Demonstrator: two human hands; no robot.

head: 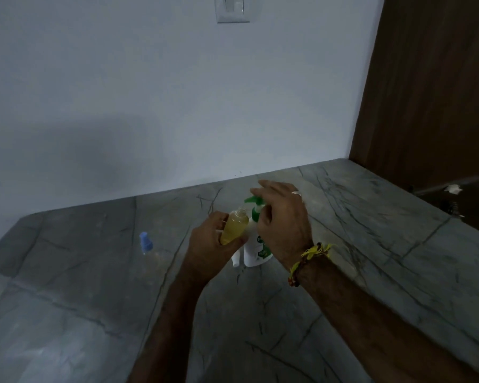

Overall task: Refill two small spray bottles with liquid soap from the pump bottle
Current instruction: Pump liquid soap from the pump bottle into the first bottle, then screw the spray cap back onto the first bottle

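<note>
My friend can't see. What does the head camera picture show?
A left hand holds an open small bottle of yellow soap by the green pump of a white soap bottle, right hand on it.

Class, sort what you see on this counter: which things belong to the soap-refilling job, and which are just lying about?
Job: open bottle of yellow liquid, in left hand; pump bottle under right hand; blue-capped bottle on the counter; small white piece, possibly the removed sprayer.

Lying about: wall switch; white scrap.
</note>
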